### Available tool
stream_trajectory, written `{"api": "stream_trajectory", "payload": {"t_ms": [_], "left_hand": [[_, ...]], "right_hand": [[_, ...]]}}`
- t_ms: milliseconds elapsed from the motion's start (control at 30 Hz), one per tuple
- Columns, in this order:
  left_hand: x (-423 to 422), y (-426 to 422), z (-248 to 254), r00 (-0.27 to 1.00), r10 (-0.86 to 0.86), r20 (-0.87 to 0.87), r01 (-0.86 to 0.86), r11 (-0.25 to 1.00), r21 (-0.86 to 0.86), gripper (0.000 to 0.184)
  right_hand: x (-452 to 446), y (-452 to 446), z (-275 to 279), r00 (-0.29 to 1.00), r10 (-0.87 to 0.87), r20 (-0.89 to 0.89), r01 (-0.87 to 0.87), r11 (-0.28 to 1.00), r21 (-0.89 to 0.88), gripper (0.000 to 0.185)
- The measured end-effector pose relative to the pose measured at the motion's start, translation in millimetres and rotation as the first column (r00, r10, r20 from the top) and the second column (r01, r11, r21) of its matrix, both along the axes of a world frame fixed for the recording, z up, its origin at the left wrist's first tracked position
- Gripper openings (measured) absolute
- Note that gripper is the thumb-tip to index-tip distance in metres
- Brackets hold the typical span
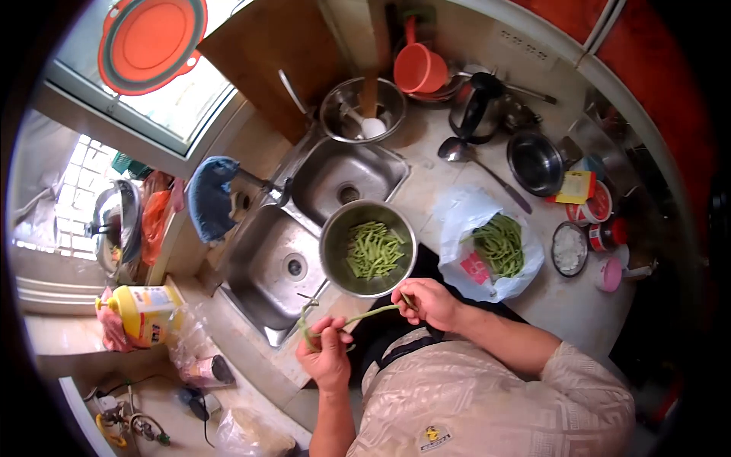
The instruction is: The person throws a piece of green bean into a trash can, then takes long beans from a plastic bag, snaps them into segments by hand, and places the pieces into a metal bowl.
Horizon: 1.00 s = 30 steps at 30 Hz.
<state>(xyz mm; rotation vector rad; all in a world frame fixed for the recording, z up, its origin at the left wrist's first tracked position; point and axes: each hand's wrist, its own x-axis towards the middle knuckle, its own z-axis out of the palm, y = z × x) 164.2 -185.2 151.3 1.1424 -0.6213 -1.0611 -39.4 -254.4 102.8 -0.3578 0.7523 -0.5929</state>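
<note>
Long green beans (pixel 306 320) are pinched in the closed fingers of my left hand (pixel 327 352), with thin ends sticking up past the thumb. One green bean stretches across to my right hand (pixel 431 303), whose fingers are closed on its other end. Both hands are just below a steel pot (pixel 326 255) at the sink's front edge. Short pieces of green bean (pixel 373 250) lie in the bottom of the pot. Right of the pot, a white plastic bag (pixel 455 263) stands open with whole long beans (pixel 502 245) and a pink label inside.
A double steel sink (pixel 266 259) lies left of the pot, with a blue cloth (pixel 212 199) over the tap. On the right counter are a ladle (pixel 487 171), a black bowl (pixel 535 164), a dish of white stuff (pixel 569 250) and jars. A yellow jug (pixel 148 314) stands at left.
</note>
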Motion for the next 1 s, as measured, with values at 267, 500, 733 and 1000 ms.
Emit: {"api": "stream_trajectory", "payload": {"t_ms": [267, 500, 733, 1000], "left_hand": [[5, -7, 11, 0.953, -0.237, -0.188, 0.262, 0.958, 0.117, 0.021], [3, -5, 7, 0.976, -0.157, -0.153, 0.182, 0.968, 0.17, 0.02], [-16, 13, -6, 0.97, 0.0, 0.241, -0.011, 0.999, 0.046, 0.019], [-7, 20, 17, 0.999, -0.025, 0.037, 0.021, 0.993, 0.12, 0.023]], "right_hand": [[2, -27, 33, 0.807, 0.549, 0.215, -0.542, 0.835, -0.098, 0.024], [6, -17, 43, 0.812, 0.57, -0.126, -0.582, 0.778, -0.234, 0.017], [31, 4, 20, 0.955, 0.183, -0.235, -0.238, 0.943, -0.232, 0.013], [25, -6, 8, 0.952, 0.303, -0.038, -0.305, 0.946, -0.105, 0.014]]}}
